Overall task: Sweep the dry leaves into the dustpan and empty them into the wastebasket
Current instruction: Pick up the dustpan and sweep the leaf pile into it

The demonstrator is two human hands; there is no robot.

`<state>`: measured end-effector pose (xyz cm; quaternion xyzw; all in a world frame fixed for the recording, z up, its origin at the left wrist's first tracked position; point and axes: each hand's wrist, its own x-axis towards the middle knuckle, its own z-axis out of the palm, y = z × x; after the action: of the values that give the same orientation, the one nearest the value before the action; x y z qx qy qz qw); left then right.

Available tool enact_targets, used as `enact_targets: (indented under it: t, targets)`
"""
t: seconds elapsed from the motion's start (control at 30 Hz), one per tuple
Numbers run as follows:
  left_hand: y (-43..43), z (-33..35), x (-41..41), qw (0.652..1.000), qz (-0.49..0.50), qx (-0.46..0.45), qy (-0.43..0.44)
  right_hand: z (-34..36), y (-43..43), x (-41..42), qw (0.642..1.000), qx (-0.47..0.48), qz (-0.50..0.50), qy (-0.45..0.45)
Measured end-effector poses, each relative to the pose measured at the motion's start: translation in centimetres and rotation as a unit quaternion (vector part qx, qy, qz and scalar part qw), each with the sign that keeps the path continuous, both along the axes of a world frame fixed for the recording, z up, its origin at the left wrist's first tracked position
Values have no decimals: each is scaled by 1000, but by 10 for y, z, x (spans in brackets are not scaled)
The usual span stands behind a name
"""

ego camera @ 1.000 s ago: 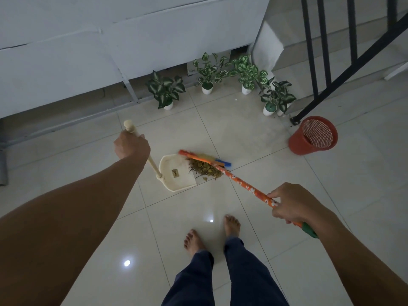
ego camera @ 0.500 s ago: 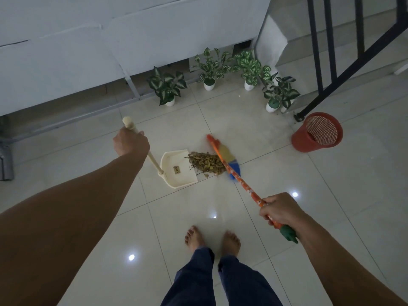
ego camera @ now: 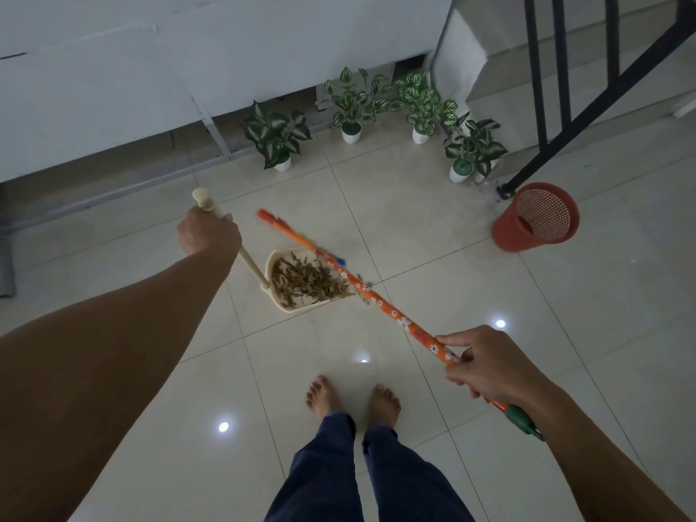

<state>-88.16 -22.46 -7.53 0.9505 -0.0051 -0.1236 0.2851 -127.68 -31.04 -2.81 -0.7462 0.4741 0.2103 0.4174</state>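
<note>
Your left hand (ego camera: 209,235) grips the loaded dustpan (ego camera: 301,282), right hand (ego camera: 486,365) clenches the broom (ego camera: 361,292); the wastebasket (ego camera: 534,218) stands beyond your right fingers (ego camera: 454,339).

Both hands fisted, left (ego camera: 208,235), right (ego camera: 486,365); arms outstretched.

1. Glossy pale tiled floor (ego camera: 433,227), crossed by thin grout lines, with small bright light reflections.
2. Cream dustpan (ego camera: 277,258) resting near the centre, filled with dry brown leaves (ego camera: 309,280); a few leaves spilling just past its open edge onto the tile.
3. Red mesh wastebasket (ego camera: 534,218) standing to the right, well apart from the dustpan.
4. Four small potted plants (ego camera: 277,135) in white pots lined along the far edge, near the wall.
5. Two bare feet (ego camera: 324,397) planted side by side, nearer than the dustpan.
</note>
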Motion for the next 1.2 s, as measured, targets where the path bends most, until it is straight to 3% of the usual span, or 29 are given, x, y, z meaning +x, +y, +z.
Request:
enact_targets:
  t: [0.17,0.3,0.5,0.67,0.87,1.07,1.2]
  targets:
    - [2,1,-4,1000,7,-1,-1,-5,-6,8,999,-44,-13,27]
    - [4,1,-6,1000,4,-2,-3,-26,-15,39,996,25,-79,17]
    - [4,0,-6,1000,-10,13,-8,-32,-2,49,997,73,-37,-7]
    - [4,1,-6,1000,-12,7,-9,-24,9,23,999,31,-25,-24]
    - [8,1,-6,1000,-9,1,-8,-14,16,7,993,-4,-117,22]
    - [11,2,-7,1000,-12,6,-11,-24,20,6,959,115,-259,22]
    - [15,2,-10,1000,-11,1,-4,-42,44,18,955,128,-268,0]
